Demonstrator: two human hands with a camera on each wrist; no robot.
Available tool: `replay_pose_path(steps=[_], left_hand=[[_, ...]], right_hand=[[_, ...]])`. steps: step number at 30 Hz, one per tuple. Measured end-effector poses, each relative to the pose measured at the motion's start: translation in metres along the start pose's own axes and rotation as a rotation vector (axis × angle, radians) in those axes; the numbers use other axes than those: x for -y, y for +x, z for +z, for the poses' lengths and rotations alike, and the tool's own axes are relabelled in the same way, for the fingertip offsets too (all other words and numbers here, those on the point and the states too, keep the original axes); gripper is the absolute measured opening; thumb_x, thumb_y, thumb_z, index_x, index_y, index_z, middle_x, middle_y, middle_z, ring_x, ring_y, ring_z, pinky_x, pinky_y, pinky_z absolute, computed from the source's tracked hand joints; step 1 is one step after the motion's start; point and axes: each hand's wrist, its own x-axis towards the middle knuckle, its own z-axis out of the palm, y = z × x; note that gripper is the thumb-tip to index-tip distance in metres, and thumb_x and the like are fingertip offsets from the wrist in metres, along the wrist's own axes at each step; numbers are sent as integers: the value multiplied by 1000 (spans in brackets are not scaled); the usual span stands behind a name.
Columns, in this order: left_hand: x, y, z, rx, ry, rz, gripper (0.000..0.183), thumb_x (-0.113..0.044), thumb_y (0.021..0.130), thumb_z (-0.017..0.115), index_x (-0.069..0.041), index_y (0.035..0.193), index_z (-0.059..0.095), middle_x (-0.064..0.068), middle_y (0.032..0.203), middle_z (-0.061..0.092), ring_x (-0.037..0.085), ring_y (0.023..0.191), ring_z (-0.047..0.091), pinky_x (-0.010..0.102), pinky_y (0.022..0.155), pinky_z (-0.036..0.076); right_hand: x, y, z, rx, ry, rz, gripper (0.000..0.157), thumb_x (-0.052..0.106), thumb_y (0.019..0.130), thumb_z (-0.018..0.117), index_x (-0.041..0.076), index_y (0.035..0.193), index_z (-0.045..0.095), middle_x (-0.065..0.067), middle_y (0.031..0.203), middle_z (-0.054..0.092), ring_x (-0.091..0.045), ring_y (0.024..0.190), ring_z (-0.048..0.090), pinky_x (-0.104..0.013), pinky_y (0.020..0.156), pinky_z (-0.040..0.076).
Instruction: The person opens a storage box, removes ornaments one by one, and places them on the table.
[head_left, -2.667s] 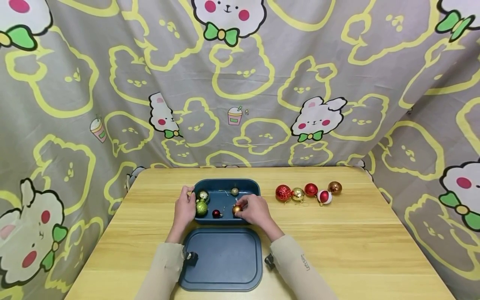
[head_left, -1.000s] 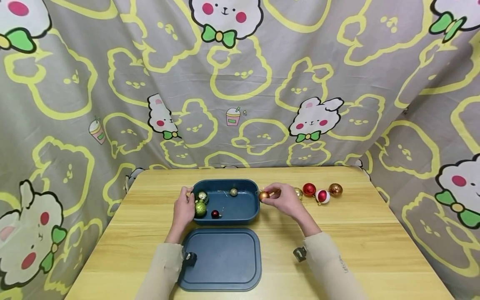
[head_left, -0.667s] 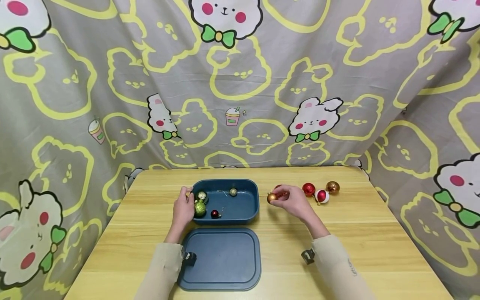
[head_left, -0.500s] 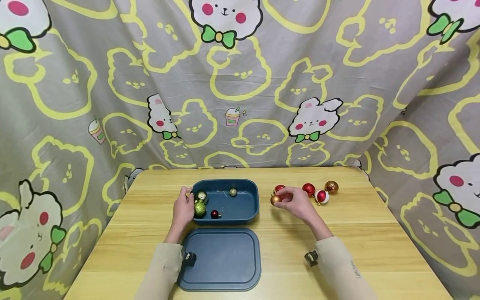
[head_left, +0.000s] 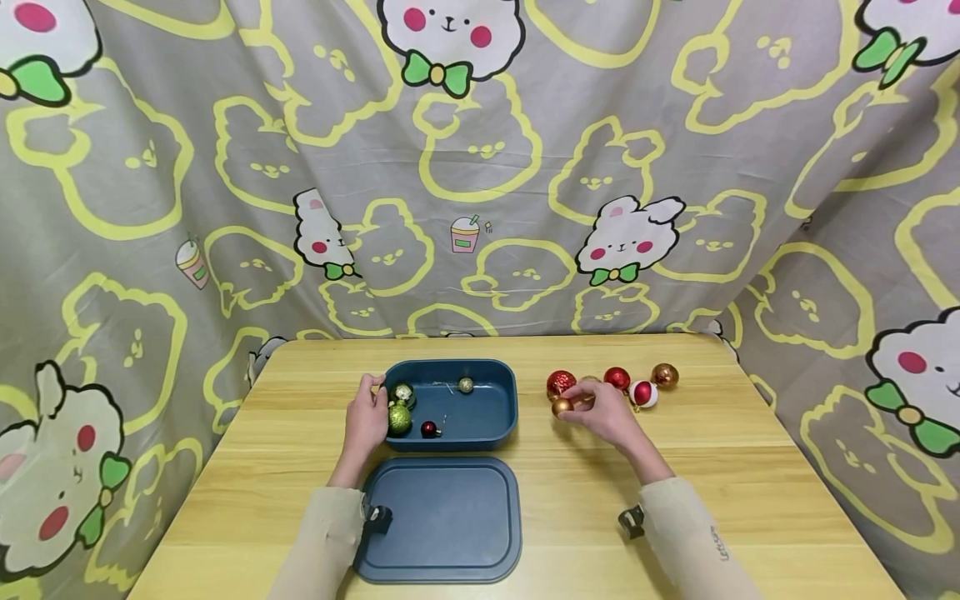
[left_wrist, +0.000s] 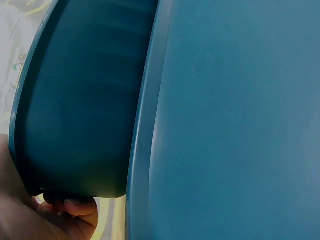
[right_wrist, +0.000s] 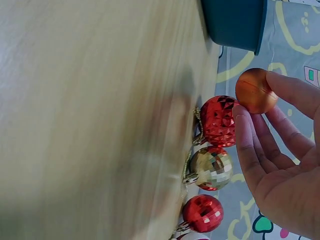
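Note:
My right hand [head_left: 606,410] pinches a small orange-gold Christmas ball [right_wrist: 256,91] between thumb and fingertips, over the table to the right of the blue box. Just behind it sits a red faceted ball [right_wrist: 219,121], and a gold faceted ball [right_wrist: 211,168] is mostly covered by the hand in the head view. At the box's left end my left hand [head_left: 366,418] grips the wall of the blue box [head_left: 498,400]. Inside the box lie a green ball [head_left: 400,418], a silvery ball [head_left: 402,393], a small dark red ball [head_left: 429,429] and a tiny gold ball [head_left: 466,385].
A blue lid [head_left: 442,521] lies flat on the wooden table [head_left: 750,483] in front of the box. Farther right are a red ball [head_left: 617,378], a red-and-white ball [head_left: 643,394] and a brown ball [head_left: 665,376]. A patterned curtain [head_left: 480,275] hangs behind.
My right hand has lifted the orange-gold ball out of the box and carried it right, to beside the red faceted ball. The left hand has stayed at the box's left end.

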Motion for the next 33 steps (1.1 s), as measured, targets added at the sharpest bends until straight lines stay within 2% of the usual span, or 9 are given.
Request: replay_pose_path(steps=[17, 33], left_hand=[[1, 1, 0, -6, -5, 3, 28, -15, 111, 44, -7, 136, 54, 4, 67, 43, 19, 55, 40, 33, 56, 36], [2, 0, 1, -16, -9, 11, 28, -15, 111, 44, -7, 135, 55, 4, 68, 45, 19, 55, 41, 33, 56, 35]], right_hand=[[-15, 2, 5, 40, 17, 54, 29, 12, 82, 87, 7, 109, 77, -12, 108, 76, -16, 83, 72, -31, 70, 55], [-17, 2, 10, 61, 49, 92, 29, 7, 82, 86, 4, 108, 76, -12, 108, 73, -17, 82, 69, -31, 71, 55]])
